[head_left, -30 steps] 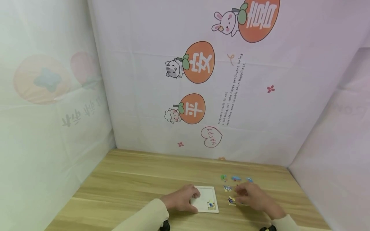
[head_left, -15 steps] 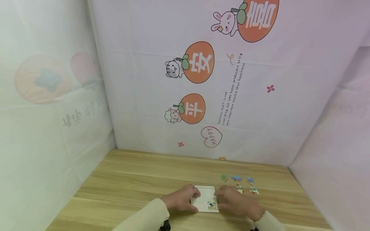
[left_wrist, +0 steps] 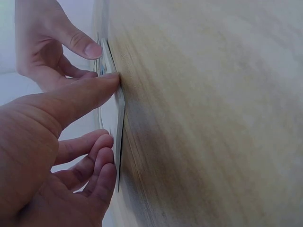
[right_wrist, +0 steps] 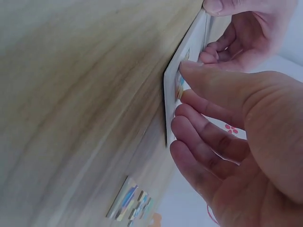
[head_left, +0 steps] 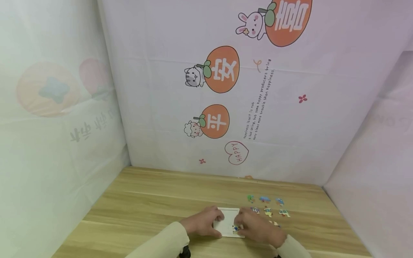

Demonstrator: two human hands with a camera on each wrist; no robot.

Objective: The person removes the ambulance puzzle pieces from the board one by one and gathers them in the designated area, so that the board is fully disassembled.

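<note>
In the head view a small white puzzle tray [head_left: 227,216] lies on the wooden table. My left hand [head_left: 204,222] grips its left side, thumb at the near edge and fingers curled over the far part. My right hand [head_left: 256,226] is over the tray's right side. Between its thumb and index finger is a colourful puzzle piece [right_wrist: 180,86], low against the tray in the right wrist view. A patterned piece [head_left: 236,229] shows at the tray's near right corner, partly covered by the right fingers; whether these are one piece or two I cannot tell.
Several loose puzzle pieces lie in rows right of the tray, among them a green one [head_left: 250,198], a blue one [head_left: 264,199] and a white-edged one [head_left: 284,213]. A white printed cloth wall [head_left: 167,107] stands behind the table, with side walls left and right.
My right hand has moved left from the loose pieces to the tray's right edge, then slightly farther in over the corner piece. The left hand and tray have stayed put.
</note>
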